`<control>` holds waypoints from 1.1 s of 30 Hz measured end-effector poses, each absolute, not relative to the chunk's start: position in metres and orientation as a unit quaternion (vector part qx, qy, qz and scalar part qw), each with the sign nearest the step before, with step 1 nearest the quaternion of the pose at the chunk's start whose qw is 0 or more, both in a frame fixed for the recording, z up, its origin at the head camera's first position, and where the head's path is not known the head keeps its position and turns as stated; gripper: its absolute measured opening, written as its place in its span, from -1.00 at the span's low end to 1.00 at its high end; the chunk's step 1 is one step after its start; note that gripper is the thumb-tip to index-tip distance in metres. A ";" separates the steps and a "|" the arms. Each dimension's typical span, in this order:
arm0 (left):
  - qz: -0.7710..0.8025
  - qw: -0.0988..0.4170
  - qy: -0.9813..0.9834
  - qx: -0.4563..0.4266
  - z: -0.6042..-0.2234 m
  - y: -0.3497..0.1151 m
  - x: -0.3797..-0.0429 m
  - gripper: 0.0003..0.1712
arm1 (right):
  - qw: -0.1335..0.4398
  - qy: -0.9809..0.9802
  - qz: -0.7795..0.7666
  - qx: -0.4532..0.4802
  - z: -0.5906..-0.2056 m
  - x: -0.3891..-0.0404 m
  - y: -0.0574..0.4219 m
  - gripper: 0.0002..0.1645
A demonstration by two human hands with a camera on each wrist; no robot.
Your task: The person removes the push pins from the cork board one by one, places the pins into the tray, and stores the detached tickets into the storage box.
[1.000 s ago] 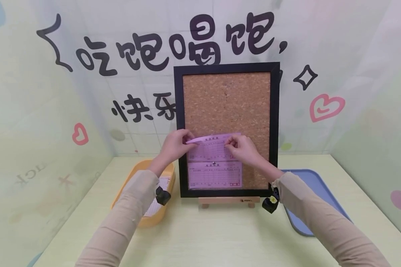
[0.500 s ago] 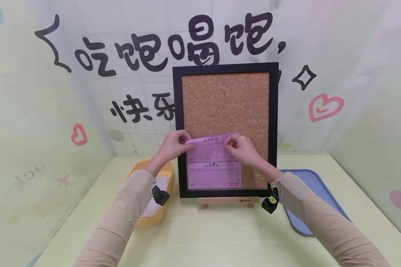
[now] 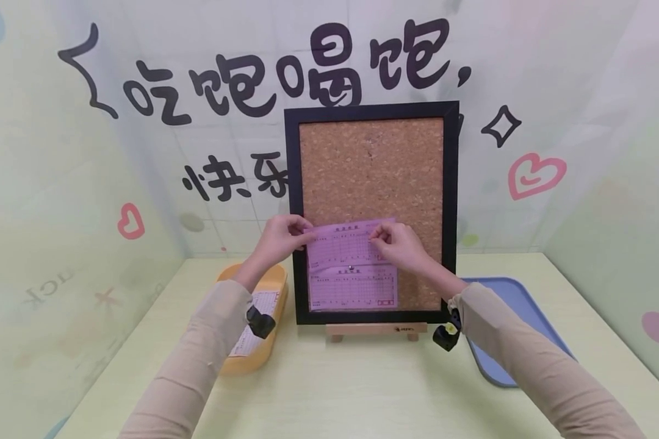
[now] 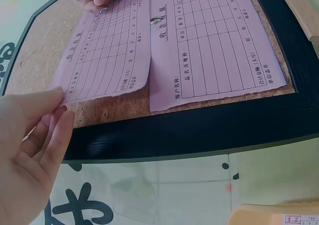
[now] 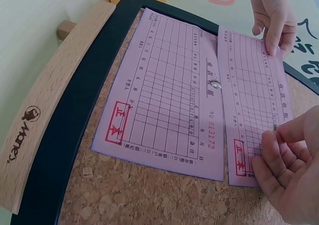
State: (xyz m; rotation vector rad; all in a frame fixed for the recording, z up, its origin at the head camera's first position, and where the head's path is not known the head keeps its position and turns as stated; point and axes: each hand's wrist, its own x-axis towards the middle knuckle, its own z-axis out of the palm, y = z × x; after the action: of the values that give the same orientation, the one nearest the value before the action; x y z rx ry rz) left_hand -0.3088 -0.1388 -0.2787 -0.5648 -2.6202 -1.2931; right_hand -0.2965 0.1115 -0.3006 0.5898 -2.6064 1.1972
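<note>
Two pink receipt slips lie one above the other on the black-framed corkboard (image 3: 370, 164). The lower slip (image 5: 164, 85) is flat, with a silver thumbtack (image 5: 215, 84) at its top edge, where the upper slip meets it. My left hand (image 4: 30, 145) pinches the top left corner of the upper slip (image 4: 107, 51), whose left end stands a little off the cork. Against that slip's right part, my right hand (image 5: 289, 165) pinches a small shiny thing between thumb and forefinger, seemingly another thumbtack (image 4: 103, 7), mostly hidden by the fingertips.
The board stands on a small wooden easel (image 3: 376, 330). To its left is a yellow tray (image 3: 247, 366) with printed slips (image 3: 255, 323) in it; a blue tray (image 3: 500, 372) lies to the right, partly under the right forearm. A printed wall (image 3: 225, 231) rises behind.
The upper slip's top left edge, curled forward before, now lies straighter. My left hand has shifted slightly at that corner; the right hand has stayed in place.
</note>
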 end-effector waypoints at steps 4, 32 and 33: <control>-0.437 0.083 -0.874 -0.195 -0.280 -0.141 -0.309 -0.82 | 0.104 -0.890 0.399 0.196 -0.301 -0.294 0.118 -0.89; -0.447 0.117 -0.877 -0.130 -0.287 -0.234 -0.266 -0.75 | 0.092 -0.930 0.312 0.173 -0.316 -0.254 0.226 -0.91; -0.448 0.119 -0.877 -0.126 -0.291 -0.240 -0.263 -0.74 | 0.092 -0.929 0.314 0.172 -0.317 -0.252 0.230 -0.90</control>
State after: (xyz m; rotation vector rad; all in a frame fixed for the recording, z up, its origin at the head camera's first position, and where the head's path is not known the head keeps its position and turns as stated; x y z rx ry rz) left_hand -0.2634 -0.2398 -0.2907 -0.3679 -2.5642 -1.3101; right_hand -0.2517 0.2296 -0.3171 0.5100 -2.7607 0.9326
